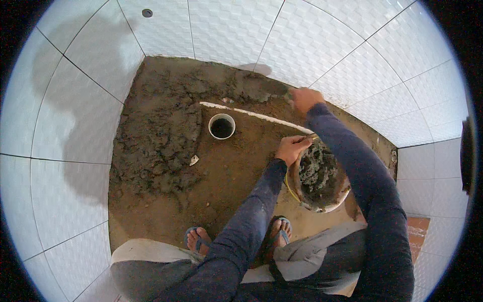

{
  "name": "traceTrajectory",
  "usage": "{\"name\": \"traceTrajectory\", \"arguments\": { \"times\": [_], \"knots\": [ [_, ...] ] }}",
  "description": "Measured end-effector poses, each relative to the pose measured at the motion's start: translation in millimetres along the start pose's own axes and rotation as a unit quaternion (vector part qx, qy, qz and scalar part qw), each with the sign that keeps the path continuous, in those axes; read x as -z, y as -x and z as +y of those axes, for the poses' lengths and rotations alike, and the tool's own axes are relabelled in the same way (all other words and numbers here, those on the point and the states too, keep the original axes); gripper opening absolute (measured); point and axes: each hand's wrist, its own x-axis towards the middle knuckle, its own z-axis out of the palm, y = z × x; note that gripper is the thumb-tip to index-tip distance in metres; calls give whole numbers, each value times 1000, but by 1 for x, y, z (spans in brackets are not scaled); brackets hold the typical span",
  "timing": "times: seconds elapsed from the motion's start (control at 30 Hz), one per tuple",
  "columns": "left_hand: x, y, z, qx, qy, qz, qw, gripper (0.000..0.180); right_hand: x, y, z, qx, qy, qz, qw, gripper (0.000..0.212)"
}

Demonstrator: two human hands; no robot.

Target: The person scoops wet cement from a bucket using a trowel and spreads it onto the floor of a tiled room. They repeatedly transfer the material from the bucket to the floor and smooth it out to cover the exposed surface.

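Crouching low on a brown dirt floor (241,176), with knees bent in grey trousers (317,259) and feet in blue flip-flops (285,234). Holding on to the edge of a round, dirty, white-rimmed bucket (331,207) with the left hand (292,149), fingers bent over the side near the back. Easy to find the bucket: on the floor, just past the right knee, partly under the dark blue right sleeve (362,166). Inside it, lots of thick, lumpy, wet grey mix (317,168). On its left side, a thin yellow cord or handle (291,189).

Reaching far out with the right hand (305,100), close to the bottom of the bumpy white tiled back wall (327,45). Bent at the fingers there, with a small greenish bit at the tips; too hidden to tell if gripping a tool.

Between the hands, the end of a long, thin white strip (256,116), running off to the left. Just below its other end, a short, round white pipe (222,116), dark inside. Spread along the back and left, a big patch of dark, lumpy mud (158,126). Near its edge, a little white chip (194,160). On the left, a smooth white tiled wall (75,131) with a big grey shadow.
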Motion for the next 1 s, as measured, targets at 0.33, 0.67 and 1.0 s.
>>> {"name": "traceTrajectory", "arguments": {
  "times": [0.33, 0.67, 1.0],
  "knots": [
    [9, 5, -15, -9, -30, 21, 999, 38, 1, 12, -1, 123, 128, 69, 982, 27],
    [11, 12, 12, -9, 3, -83, 997, 38, 69, 230, 93, -99, 9, -90, 991, 27],
    [-34, 43, 14, -110, -82, -89, 987, 48, -94, 268, 85, 0, -34, 92, 995, 29]
  ]
}}
